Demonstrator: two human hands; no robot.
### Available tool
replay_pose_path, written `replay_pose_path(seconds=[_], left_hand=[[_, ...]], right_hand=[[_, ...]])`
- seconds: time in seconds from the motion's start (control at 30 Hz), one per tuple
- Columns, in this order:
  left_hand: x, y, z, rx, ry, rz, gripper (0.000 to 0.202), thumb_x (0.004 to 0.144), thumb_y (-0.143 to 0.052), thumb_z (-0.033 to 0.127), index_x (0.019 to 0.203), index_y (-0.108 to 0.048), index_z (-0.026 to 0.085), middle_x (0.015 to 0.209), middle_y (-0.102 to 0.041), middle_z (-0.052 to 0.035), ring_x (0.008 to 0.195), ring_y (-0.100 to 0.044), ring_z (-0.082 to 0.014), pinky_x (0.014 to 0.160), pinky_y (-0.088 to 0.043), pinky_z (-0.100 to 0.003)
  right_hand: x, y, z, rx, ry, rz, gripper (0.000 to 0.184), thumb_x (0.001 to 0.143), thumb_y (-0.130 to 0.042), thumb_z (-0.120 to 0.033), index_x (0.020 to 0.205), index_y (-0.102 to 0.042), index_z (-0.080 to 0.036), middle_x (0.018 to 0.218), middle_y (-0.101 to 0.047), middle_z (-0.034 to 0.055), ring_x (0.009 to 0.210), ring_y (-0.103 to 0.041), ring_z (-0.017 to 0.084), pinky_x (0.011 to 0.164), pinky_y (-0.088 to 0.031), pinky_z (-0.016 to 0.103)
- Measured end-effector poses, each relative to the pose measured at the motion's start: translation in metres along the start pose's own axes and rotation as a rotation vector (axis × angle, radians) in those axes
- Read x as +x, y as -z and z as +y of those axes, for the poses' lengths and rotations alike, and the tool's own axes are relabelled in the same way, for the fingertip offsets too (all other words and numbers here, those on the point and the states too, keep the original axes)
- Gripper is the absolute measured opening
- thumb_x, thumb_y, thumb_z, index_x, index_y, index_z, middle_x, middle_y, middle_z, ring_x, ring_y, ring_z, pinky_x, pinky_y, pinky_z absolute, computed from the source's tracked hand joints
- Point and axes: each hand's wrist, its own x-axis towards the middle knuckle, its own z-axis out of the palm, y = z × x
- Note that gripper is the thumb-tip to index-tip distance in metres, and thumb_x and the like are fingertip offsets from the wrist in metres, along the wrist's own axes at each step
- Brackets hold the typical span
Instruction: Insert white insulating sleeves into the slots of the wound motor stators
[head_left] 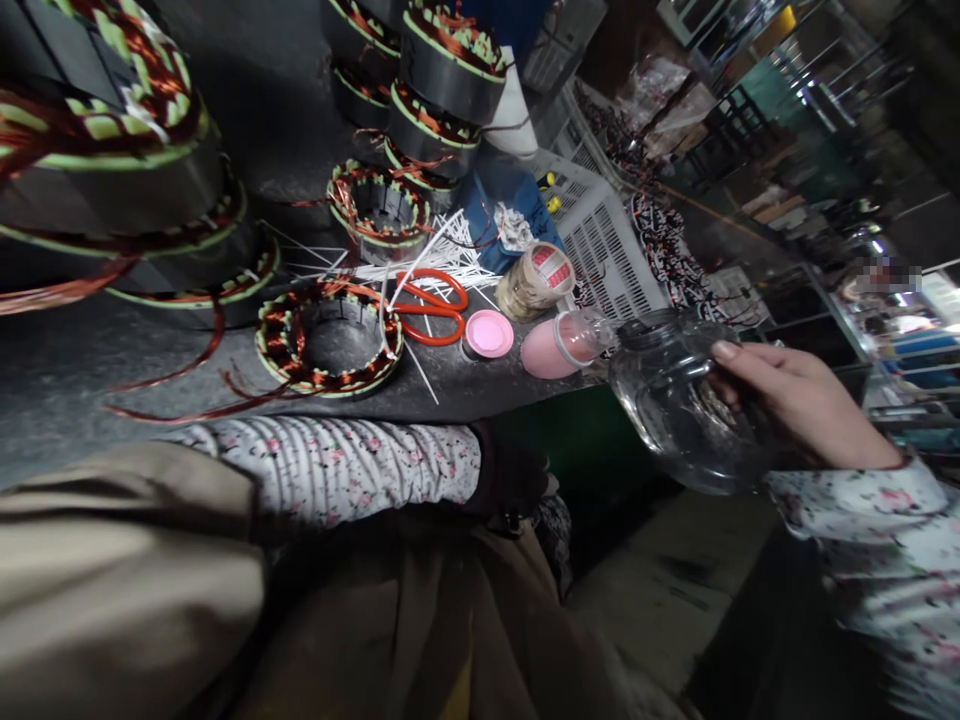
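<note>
At the right, my right hand (795, 395) is closed on a clear jug (667, 410), thumb on top and fingers partly hidden behind it. The jug's narrower mouth points toward a pink-bottomed bottle (551, 348) on the bench edge; whether they touch I cannot tell. My left forearm, in a floral sleeve (367, 465), lies across my lap. Its end is dark and blurred around my left hand (525, 475), so the fingers cannot be made out. A stator ring with copper windings (330, 340) lies on the bench beyond that forearm.
Orange-handled scissors (431, 305), a pink-lidded tub (489, 335) and a tape roll (532, 280) lie near white strips (420, 255). Stacked stators (442, 70) stand behind. A blue bin (487, 215) and a white slotted crate (607, 235) sit beyond.
</note>
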Motion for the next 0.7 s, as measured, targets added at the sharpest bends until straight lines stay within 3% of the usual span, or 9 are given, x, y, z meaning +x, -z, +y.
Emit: replay_pose_path(seconds=[0.13,0.3,0.4,0.57,0.7], left_hand=[[-0.003,0.005,-0.002,0.032,-0.139,-0.038,0.043,0.081,-0.07,0.027,0.122,-0.065,0.016,0.103,-0.068,-0.0105,0.085,-0.059,-0.024,0.078,-0.043,-0.037],[-0.004,0.01,-0.006,0.032,-0.175,-0.033,0.054,0.08,-0.073,0.033,0.13,-0.063,0.015,0.104,-0.069,-0.0109,0.087,-0.06,-0.0248,0.083,-0.044,-0.037],[-0.002,0.012,-0.008,0.008,-0.162,-0.033,0.053,0.077,-0.071,0.036,0.126,-0.066,0.016,0.102,-0.069,-0.0106,0.082,-0.06,-0.0249,0.081,-0.045,-0.038],[-0.002,0.014,-0.005,-0.074,-0.098,-0.117,0.06,0.067,-0.071,0.028,0.127,-0.066,0.022,0.114,-0.069,-0.01,0.095,-0.062,-0.029,0.089,-0.045,-0.04],[-0.006,0.01,0.004,-0.072,0.019,-0.014,0.057,0.063,-0.075,0.022,0.119,-0.068,0.022,0.107,-0.069,-0.0095,0.091,-0.063,-0.0273,0.088,-0.045,-0.041]], right_hand=[[-0.002,0.003,-0.002,-0.036,-0.015,0.018,0.075,0.047,-0.07,-0.096,0.044,-0.054,-0.023,0.05,-0.048,0.0042,0.05,-0.039,0.013,0.048,-0.028,0.03],[-0.003,0.008,-0.005,-0.059,-0.028,0.014,0.077,0.044,-0.068,-0.099,0.043,-0.053,-0.023,0.05,-0.046,0.0042,0.048,-0.038,0.013,0.045,-0.027,0.029],[-0.004,0.01,-0.008,-0.083,-0.024,0.013,0.079,0.041,-0.067,-0.1,0.043,-0.053,-0.022,0.048,-0.045,0.0039,0.045,-0.037,0.011,0.042,-0.026,0.028],[-0.006,0.012,-0.013,-0.083,-0.027,0.023,0.079,0.041,-0.067,-0.1,0.043,-0.052,-0.022,0.047,-0.044,0.0032,0.043,-0.036,0.01,0.039,-0.023,0.027],[-0.009,0.01,-0.019,-0.064,-0.05,0.017,0.08,0.034,-0.07,-0.099,0.042,-0.052,-0.021,0.046,-0.043,0.0028,0.042,-0.036,0.009,0.035,-0.022,0.025]])
